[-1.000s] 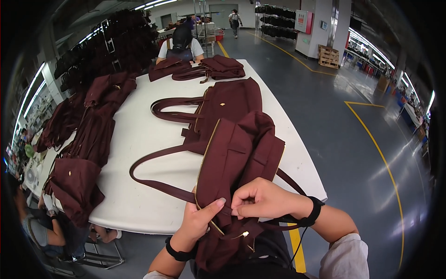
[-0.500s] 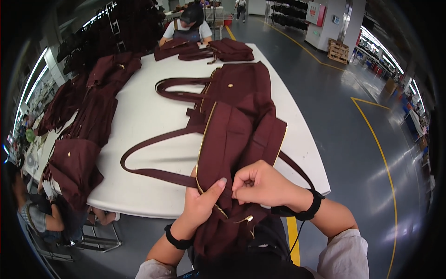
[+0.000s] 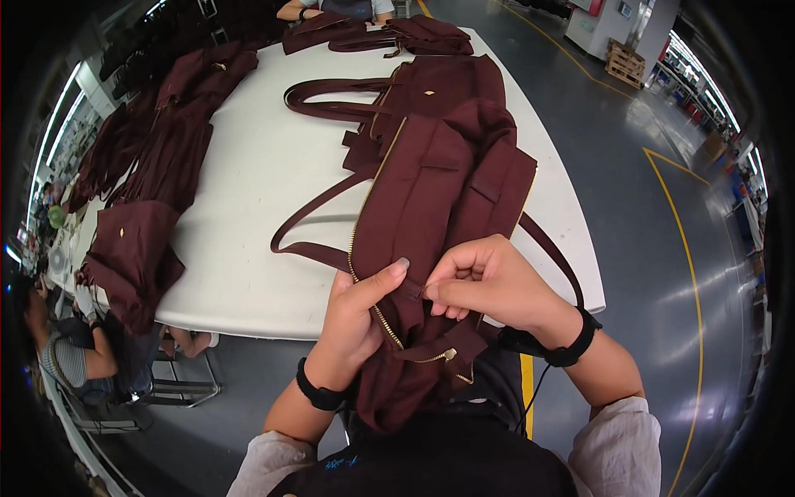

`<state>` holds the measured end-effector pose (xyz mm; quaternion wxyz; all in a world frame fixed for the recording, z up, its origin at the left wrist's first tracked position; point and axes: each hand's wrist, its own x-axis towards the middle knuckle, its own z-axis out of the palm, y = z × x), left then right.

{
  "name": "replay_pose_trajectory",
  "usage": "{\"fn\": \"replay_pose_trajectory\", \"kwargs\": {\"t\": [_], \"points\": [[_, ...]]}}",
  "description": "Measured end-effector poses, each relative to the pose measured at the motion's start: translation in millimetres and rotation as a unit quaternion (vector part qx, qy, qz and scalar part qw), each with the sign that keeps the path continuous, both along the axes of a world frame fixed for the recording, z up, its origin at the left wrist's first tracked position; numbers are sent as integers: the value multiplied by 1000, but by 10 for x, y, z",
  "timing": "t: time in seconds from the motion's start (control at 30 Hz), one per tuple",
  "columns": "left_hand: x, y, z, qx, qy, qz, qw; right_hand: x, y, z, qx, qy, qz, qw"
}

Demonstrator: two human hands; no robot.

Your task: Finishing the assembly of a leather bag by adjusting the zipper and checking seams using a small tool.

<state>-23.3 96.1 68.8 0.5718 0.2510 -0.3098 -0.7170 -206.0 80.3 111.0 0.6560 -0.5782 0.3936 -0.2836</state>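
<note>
A maroon fabric bag (image 3: 397, 215) with gold zippers lies over the near edge of the white table (image 3: 240, 215), its lower end hanging toward me. My left hand (image 3: 356, 315) is closed on its zipped edge, thumb on the fabric. Just right of that, my right hand (image 3: 484, 282) pinches a small piece of the bag's fabric between thumb and forefinger, other fingers curled. A long strap loops out left onto the table and another runs down on the right. A second maroon bag (image 3: 447, 79) with looped handles lies just beyond.
Maroon bags are heaped along the table's left (image 3: 132, 265) and far end (image 3: 431, 37). A co-worker (image 3: 348, 10) is at the far side; another person (image 3: 74, 348) sits at lower left. A wooden pallet (image 3: 625, 62) stands by a pillar, beside the grey, yellow-lined floor.
The view has tilted, so the table and my hands appear higher. The bag's left strap has shifted on the table. My hands keep their hold, with little change in their fingers.
</note>
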Motion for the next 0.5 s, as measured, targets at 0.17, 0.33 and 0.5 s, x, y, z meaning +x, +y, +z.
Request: {"fn": "replay_pose_trajectory", "kwargs": {"t": [0.17,0.33,0.5], "points": [[22,7,-19,12,14,-14,1000,7,-14,13,5,-1,5,1000],[15,-2,23,16,-2,-10,1000,-12,-70,24,9,5,24,1000],[-3,5,52,29,-11,10,999,-17,-107,25,14,1,42,999]]}}
